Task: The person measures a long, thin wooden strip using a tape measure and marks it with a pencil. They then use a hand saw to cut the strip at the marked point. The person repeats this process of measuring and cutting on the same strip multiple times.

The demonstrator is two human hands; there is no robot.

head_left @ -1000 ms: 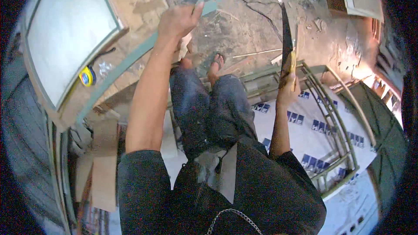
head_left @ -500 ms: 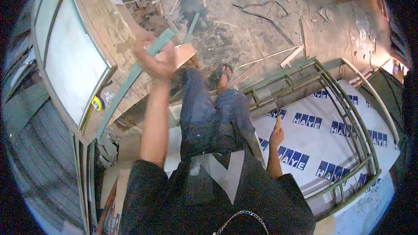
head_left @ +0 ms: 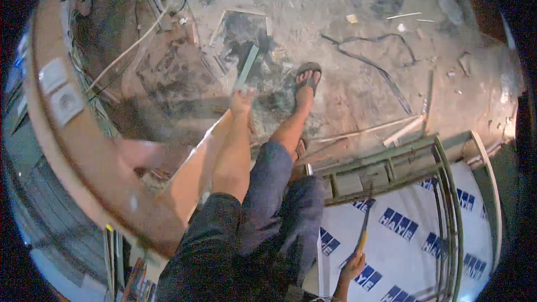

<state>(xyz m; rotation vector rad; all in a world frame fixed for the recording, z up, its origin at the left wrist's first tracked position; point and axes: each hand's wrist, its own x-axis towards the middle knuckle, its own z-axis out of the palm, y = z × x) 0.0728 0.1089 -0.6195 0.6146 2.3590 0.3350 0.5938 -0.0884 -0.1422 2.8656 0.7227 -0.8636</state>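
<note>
Worn brownish floor [head_left: 358,98], littered w/ offcuts & scraps, spread out ahead of the hands. A curved brown counter [head_left: 67,156] ran along to the left of both; on it, well left of the L hand [head_left: 241,102], sat two pale squarish plates [head_left: 66,104].

L hand was stretched well fwd, fingers partly bent at the nr end of a flat green strip [head_left: 247,67]. Strip pointed away from that hand, over a dark patch of floor; couldn't tell if the fingers had a grip on it or only touched it. A tan board [head_left: 187,176] slanted just left of the L forearm.

R hand [head_left: 352,267] was much further back, fingers wrapped round the yellow handle [head_left: 363,241] of a saw [head_left: 365,218], no gap showing. Dark blade pointed fwd from the hand; tip hard to make out. Beyond & right of R hand: white sheet [head_left: 411,257] w/ blue printed blocks, plus a greenish metal frame [head_left: 456,201] w/ several rails.

B/w the hands were the wearer's legs [head_left: 268,187] in dark trousers, one sandalled foot [head_left: 309,78] on the floor right of the L hand. Further right & ahead of that hand lay a bent dark cord-like piece [head_left: 381,72].
</note>
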